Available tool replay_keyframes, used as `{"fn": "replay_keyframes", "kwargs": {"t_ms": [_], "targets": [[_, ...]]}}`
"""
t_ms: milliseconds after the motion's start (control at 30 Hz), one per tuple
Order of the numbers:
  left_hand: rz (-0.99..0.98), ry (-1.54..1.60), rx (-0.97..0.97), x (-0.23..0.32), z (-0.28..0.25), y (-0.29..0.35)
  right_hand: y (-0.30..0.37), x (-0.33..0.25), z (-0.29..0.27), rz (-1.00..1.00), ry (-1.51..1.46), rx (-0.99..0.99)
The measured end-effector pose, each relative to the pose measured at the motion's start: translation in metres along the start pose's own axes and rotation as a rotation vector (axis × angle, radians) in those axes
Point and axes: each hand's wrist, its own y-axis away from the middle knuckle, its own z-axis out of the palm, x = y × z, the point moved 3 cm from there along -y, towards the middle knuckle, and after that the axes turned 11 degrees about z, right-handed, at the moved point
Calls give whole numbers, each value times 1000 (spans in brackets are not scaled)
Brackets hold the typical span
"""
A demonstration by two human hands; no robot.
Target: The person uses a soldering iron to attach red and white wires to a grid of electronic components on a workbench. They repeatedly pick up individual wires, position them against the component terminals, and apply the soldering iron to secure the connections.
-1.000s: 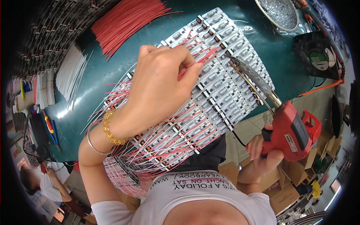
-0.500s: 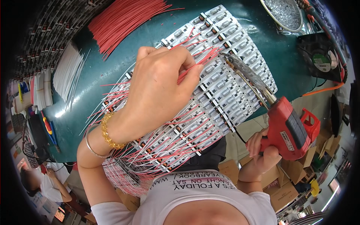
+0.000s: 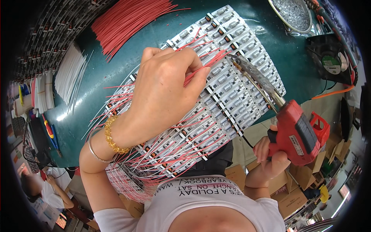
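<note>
My left hand (image 3: 170, 83) is closed around a small bundle of red wires (image 3: 214, 60), whose ends fan out to the right past my fingertips. Below it spreads a large panel of small circuit boards (image 3: 239, 96), joined in rows, with many red and white wires trailing from its lower left part. In my right hand (image 3: 270, 150) is a red soldering gun (image 3: 297, 133), gripped by its handle. Its long metal tip (image 3: 251, 71) points up and left, close to the ends of the red wires. Whether tip and wires touch I cannot tell.
Loose red wires (image 3: 129, 25) and white wires (image 3: 69, 77) lie on the green table (image 3: 104, 73). A round dish (image 3: 291, 15) of silvery bits stands at the far right beside a black fan (image 3: 328, 58). Pliers (image 3: 52, 133) lie at left; cardboard boxes (image 3: 288, 201) stand below right.
Hardly anything differs. The red wire ends reach slightly farther right, and the soldering gun's tip has shifted a little to the right. My right fingers have moved slightly on the handle.
</note>
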Motion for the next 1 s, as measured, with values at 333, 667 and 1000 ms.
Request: {"fn": "replay_keyframes", "kwargs": {"t_ms": [333, 667, 1000], "targets": [[16, -6, 7, 0, 1, -1, 7, -1, -3, 2, 5, 47], [25, -79, -30, 3, -13, 3, 3, 1, -7, -18, -70, -26], [-205, 103, 101, 3, -76, 20, 12, 13, -25, -32, -226, -59]]}}
